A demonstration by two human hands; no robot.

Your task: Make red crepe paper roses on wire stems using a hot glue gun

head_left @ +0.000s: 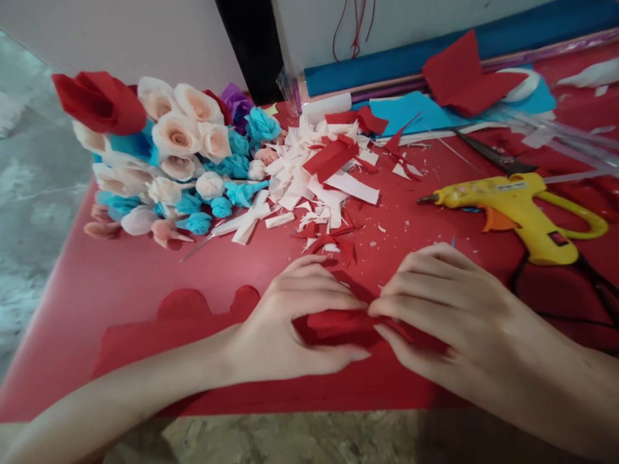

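1. Red paper [341, 324] lies folded between the hands, the hub for the clock directions below; the left hand [309, 309] curls around it, fingers above and thumb below, while the right hand [440, 306] pinches its right end.
2. Clear plastic packaging [570, 138] sits toward 2 o'clock, perhaps with pale sticks inside, though glare and the right edge make its contents hard to read.
3. Paper flowers [178, 136] in cream, blue, pink, purple and red crowd together at 10 o'clock, their blooms covering most of the stems.
4. White and red scraps [294, 171] heap up between 11 and 12 o'clock, hiding one end of a thin metal tool [199, 247].
5. At 2 o'clock a yellow glue gun [503, 192] rests on the red surface [232, 254], nozzle leftward; its black cord [599, 290] leaves the frame. Behind it, a dark tool [483, 151] is partly covered.
6. Toward 9 o'clock, a lobed red sheet [140, 338] passes beneath the left forearm.
7. Red strings [356, 29] at 12 o'clock are cut off by the top edge.
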